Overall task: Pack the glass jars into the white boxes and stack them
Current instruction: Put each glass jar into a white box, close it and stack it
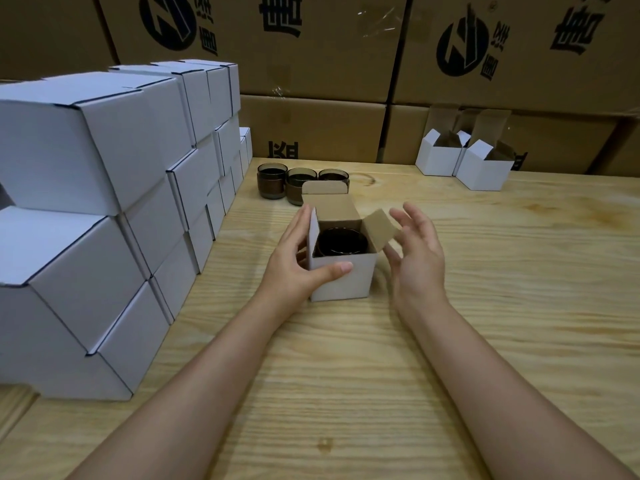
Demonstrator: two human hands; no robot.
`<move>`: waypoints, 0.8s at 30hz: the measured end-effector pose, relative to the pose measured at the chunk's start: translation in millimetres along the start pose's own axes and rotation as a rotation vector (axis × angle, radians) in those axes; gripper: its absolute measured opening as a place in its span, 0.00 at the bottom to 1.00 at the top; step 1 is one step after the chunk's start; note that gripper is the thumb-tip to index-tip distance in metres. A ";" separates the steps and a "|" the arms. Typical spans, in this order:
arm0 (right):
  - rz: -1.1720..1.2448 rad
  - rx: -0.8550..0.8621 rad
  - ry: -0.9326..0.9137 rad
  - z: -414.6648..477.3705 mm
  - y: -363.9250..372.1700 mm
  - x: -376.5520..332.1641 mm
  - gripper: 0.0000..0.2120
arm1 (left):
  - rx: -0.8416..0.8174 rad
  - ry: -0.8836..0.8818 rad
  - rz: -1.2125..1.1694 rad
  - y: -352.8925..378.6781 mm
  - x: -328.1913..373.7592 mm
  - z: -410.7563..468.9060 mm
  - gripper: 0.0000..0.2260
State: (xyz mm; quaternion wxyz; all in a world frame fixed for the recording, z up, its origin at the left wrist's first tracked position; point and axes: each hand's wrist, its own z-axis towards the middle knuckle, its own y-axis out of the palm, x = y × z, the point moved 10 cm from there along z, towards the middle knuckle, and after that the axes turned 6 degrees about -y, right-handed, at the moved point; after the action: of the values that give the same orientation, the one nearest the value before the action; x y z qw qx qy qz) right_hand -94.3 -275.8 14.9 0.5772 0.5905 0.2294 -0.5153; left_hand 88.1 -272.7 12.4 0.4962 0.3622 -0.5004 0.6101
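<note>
Two bare forearms are reaching up from the bottom edge of the frame across a pale wooden table. Just above the centre, the left hand is gripping an open white box, with its thumb lying across the front face and its fingers curving round the left side and the upright left flap. The right hand is hovering just beside the box's right flap with its fingers spread and relaxed, holding nothing; whether a fingertip is touching the flap cannot be told. The box is standing upright on the table with its flaps raised, and a dark glass jar is sitting inside it, its rim showing below the opening. Just behind the box, three more dark jars are standing in a row on the table, the right one partly hidden by the back flap. Along the left side of the frame, a stack of closed white boxes is rising in several layers. At the upper right, two open white boxes are waiting side by side near the table's far edge. Brown printed cartons are filling the top of the frame
</note>
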 end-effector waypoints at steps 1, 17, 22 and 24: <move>0.089 -0.011 0.050 1.2 1.3 8.8 0.18 | -0.013 0.018 -0.009 1.4 1.9 0.2 0.48; 0.099 -0.442 0.147 -9.7 48.8 26.2 0.27 | -0.048 0.088 -0.161 6.8 12.4 -5.2 0.24; 0.135 -0.440 0.121 -8.7 46.9 25.7 0.18 | -0.014 0.026 -0.210 4.3 4.8 -4.9 0.22; 0.109 -0.446 0.110 -8.8 46.4 27.1 0.13 | -0.007 0.001 -0.209 3.4 1.2 -3.9 0.23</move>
State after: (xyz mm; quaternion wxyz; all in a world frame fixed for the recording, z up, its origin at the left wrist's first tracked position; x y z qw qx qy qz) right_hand -41.3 -287.1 10.1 0.7069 0.4870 0.3367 -0.3871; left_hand 84.7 -268.6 11.7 0.5585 0.4103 -0.4619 0.5535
